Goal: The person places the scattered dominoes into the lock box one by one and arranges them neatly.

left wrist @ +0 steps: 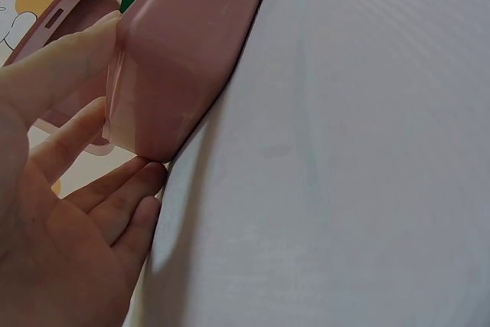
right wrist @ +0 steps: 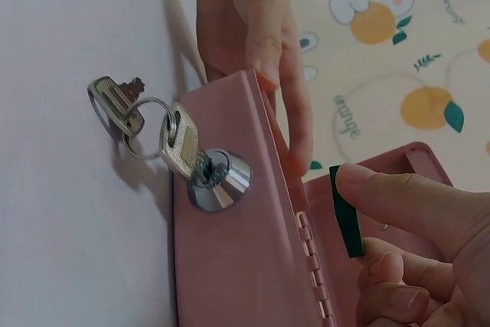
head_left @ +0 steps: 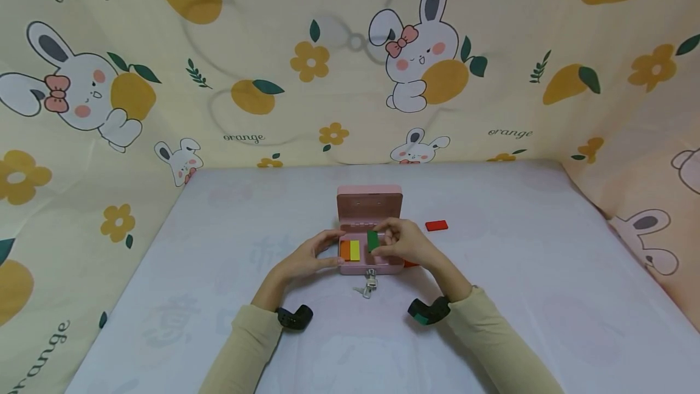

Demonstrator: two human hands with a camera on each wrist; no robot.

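An opened pink cash box (head_left: 358, 269) stands on the table with its lid (head_left: 369, 207) tipped back. Inside at the left are an orange block (head_left: 344, 250) and a yellow block (head_left: 355, 250), side by side. My right hand (head_left: 407, 242) pinches a thin green rectangular block (right wrist: 346, 216) between thumb and fingers, just above the box. Nearly straight fingers of my left hand (head_left: 308, 255) rest against the box's left side, thumb near its front corner. At the front, a key (right wrist: 182, 143) sits in the lock (right wrist: 222, 181), another key (right wrist: 116, 109) hanging from its ring.
A red block (head_left: 436, 225) lies flat on the white tablecloth (head_left: 519, 260) to the right of the box. Another reddish-orange block (head_left: 411, 264) shows partly beside the box's right side, under my right hand. Patterned cloth (head_left: 350, 102) rises behind the table.
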